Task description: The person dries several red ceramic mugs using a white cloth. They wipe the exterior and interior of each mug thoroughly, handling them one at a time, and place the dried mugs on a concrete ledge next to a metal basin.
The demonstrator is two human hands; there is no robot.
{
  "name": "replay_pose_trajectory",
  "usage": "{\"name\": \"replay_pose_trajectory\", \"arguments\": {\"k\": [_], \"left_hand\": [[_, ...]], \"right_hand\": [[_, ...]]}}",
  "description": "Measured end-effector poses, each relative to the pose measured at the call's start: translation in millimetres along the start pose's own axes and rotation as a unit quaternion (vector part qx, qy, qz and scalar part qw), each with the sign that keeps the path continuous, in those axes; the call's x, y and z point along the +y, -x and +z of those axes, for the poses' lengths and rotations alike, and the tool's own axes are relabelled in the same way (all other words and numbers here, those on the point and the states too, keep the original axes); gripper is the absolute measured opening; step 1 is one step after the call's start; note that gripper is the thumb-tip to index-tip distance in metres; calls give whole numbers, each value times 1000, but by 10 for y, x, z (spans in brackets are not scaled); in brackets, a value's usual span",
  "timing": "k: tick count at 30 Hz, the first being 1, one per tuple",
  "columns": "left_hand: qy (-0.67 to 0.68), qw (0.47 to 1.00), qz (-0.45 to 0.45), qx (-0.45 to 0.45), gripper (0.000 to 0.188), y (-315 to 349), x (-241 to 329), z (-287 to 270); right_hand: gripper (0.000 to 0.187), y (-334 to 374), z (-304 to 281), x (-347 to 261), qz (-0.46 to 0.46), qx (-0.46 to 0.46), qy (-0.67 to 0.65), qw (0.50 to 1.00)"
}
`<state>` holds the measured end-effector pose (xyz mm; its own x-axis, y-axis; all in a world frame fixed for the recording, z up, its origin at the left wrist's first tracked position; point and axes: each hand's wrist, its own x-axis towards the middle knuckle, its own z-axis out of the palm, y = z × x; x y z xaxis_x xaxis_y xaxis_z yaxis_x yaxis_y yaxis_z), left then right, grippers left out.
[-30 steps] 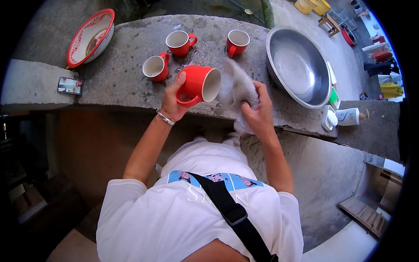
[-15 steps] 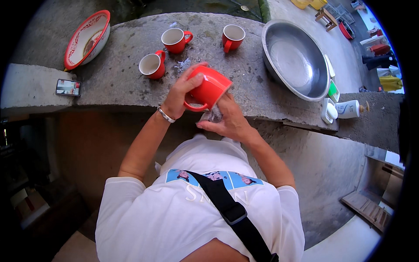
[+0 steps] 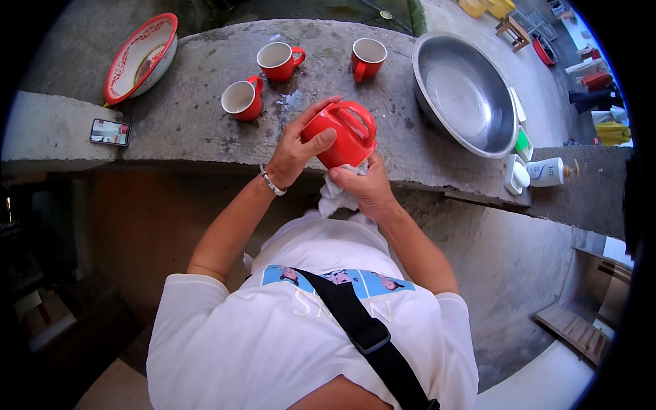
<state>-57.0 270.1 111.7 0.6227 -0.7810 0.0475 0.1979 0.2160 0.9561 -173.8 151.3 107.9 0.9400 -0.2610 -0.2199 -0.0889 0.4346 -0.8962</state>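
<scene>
A red mug (image 3: 328, 145) is tipped over near the ledge's front edge, its mouth toward me and its handle on the upper side. My left hand (image 3: 290, 154) is closed round its body, the thumb lying across the side. At the rim, my right hand (image 3: 374, 189) grips a crumpled white cloth (image 3: 335, 198), part of which hangs below the mug. Some right fingers are hidden behind or inside the mug. Beyond my hands, three more red mugs with white insides stand upright: one at the left (image 3: 242, 101), one behind it (image 3: 278, 63) and one farther right (image 3: 367, 60).
The concrete ledge (image 3: 198, 82) carries a large metal basin (image 3: 465, 96) at the right. Beside that are a green-and-white brush (image 3: 523, 143), a white soap dish (image 3: 517, 175) and a white bottle (image 3: 544, 172). At left lie a red-rimmed enamel basin (image 3: 140, 58) and a phone (image 3: 109, 132).
The held mug has been turned, so its handle has gone from the lower side to the top. My right hand has shifted slightly right and down, and more cloth shows below the rim.
</scene>
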Motion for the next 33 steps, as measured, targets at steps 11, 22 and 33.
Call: {"name": "replay_pose_trajectory", "arguments": {"k": [11, 22, 33], "left_hand": [[-204, 977, 38, -55, 91, -53, -73, -193], [-94, 995, 9, 27, 64, -119, -73, 47], [46, 992, -98, -64, 54, -60, -25, -55]], "right_hand": [[39, 7, -265, 58, -22, -15, 43, 999], [47, -22, -147, 78, -105, -70, 254, 959], [42, 13, -131, -68, 101, -14, -141, 985]]}}
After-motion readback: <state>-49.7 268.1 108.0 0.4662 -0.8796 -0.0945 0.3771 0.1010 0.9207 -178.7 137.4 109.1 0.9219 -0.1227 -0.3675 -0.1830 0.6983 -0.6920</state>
